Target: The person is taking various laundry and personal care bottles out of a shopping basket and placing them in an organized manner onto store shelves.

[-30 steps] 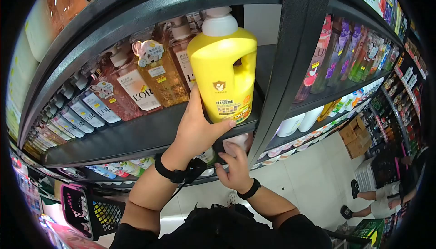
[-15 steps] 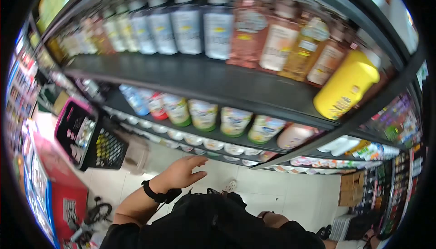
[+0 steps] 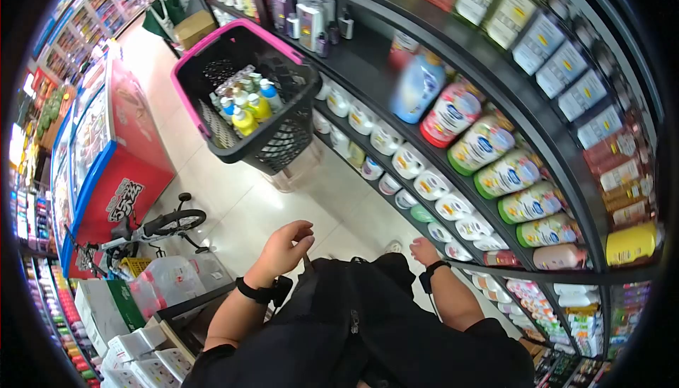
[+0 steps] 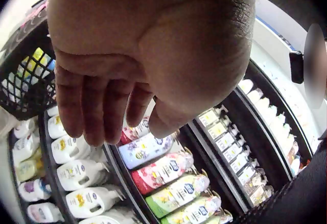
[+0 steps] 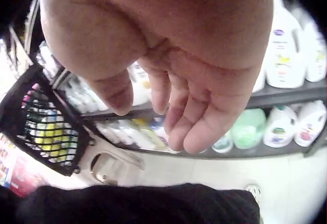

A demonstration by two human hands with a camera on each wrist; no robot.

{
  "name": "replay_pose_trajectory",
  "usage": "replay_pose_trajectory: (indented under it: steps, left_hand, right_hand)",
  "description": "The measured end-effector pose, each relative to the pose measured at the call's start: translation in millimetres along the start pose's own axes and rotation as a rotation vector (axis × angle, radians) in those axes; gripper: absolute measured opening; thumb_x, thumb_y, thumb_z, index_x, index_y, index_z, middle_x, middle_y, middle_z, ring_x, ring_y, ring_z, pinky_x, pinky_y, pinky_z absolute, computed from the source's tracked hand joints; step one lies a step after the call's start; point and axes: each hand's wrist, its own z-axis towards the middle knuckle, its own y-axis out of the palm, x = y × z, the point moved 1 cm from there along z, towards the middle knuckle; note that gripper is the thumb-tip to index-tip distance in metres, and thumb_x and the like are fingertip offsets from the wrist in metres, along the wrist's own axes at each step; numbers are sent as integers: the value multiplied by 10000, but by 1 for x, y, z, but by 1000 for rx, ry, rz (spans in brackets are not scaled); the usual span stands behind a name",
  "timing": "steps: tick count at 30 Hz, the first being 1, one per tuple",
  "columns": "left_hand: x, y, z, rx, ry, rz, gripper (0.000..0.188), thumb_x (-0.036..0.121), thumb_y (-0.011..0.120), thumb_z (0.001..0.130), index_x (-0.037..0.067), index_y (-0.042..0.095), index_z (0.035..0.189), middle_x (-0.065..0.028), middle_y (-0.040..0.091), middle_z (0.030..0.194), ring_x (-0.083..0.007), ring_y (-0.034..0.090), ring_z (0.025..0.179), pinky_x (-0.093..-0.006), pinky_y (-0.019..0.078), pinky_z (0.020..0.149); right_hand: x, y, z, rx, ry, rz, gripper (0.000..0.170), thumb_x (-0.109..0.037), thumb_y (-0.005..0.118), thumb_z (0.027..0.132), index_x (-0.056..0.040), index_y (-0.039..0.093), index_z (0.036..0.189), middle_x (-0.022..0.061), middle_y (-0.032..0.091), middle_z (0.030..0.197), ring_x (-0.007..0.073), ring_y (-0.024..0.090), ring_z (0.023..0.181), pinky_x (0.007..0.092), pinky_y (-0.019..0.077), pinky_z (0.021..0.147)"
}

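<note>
Held low in front of the body, my left hand (image 3: 283, 250) has nothing in it; in the left wrist view its fingers (image 4: 93, 106) hang loosely. My right hand (image 3: 425, 252) hangs on the other side of the torso, near the lower shelves, also holding nothing, its fingers (image 5: 202, 117) relaxed in the right wrist view. A black mesh shopping basket (image 3: 244, 149) with a pink rim stands ahead, beyond reach of both hands, with several bottles inside. The yellow jug (image 3: 631, 245) stands at the right end of a shelf, away from my hands.
Shelves at the right carry pump bottles (image 3: 559, 62), colourful bottles (image 3: 481, 144) and white jugs (image 3: 431, 184). The basket rests on a beige stool (image 3: 286, 178). Leftward are a red freezer (image 3: 138, 161), a small bicycle (image 3: 159, 227) and stacked boxes (image 3: 99, 310). Pale tiled floor (image 3: 244, 207) lies between.
My left hand has let go of the yellow jug, which stays on the shelf, and has dropped low. The view has swung left towards the basket. My right hand has come down from the shelf.
</note>
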Motion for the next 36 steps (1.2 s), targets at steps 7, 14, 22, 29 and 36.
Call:
replay_pose_trajectory:
  steps: [7, 14, 22, 29, 36]
  left_hand:
    - [-46, -40, 26, 120, -50, -123, 308, 135, 648, 940, -29, 616, 1199, -159, 722, 1039, -238, 704, 968, -346, 548, 867]
    - [-21, -95, 100, 237, 35, -71, 275, 112, 664, 931, -28, 633, 1165, -132, 725, 996, -217, 706, 928, -330, 551, 839]
    - [29, -221, 223, 154, 67, 563, 273, 147, 676, 878, 3, 636, 1107, -188, 690, 986, -351, 675, 932, -403, 541, 809]
    - [-102, -295, 356, -192, -159, 862, 447, 237, 754, 769, 11, 673, 1146, -238, 696, 1067, -395, 667, 1023, -455, 530, 891]
    - [-179, -230, 412, -424, -111, 1400, 282, 232, 605, 873, 133, 729, 1106, -110, 688, 1206, -291, 598, 1191, -459, 458, 969]
  right_hand:
    - [-128, 14, 25, -93, -198, -264, 415, -315, 695, 866, -30, 628, 1159, 175, 709, 999, 330, 677, 982, 414, 532, 852]
    - [-32, 1, 83, -673, -274, -1194, 339, -286, 689, 845, -53, 684, 1092, 197, 713, 980, 382, 676, 965, 479, 539, 802]
    - [-71, -22, 193, -306, -356, -1099, 199, -200, 655, 731, -88, 739, 872, 179, 712, 915, 383, 679, 913, 482, 555, 758]
    - [-196, -8, 187, 63, -15, 356, 384, -177, 696, 875, -20, 571, 1203, 107, 686, 868, 182, 653, 667, 309, 522, 575]
    - [-20, 42, 78, -104, -193, -571, 199, -195, 680, 901, 1, 657, 926, 133, 644, 756, 272, 641, 602, 420, 535, 565]
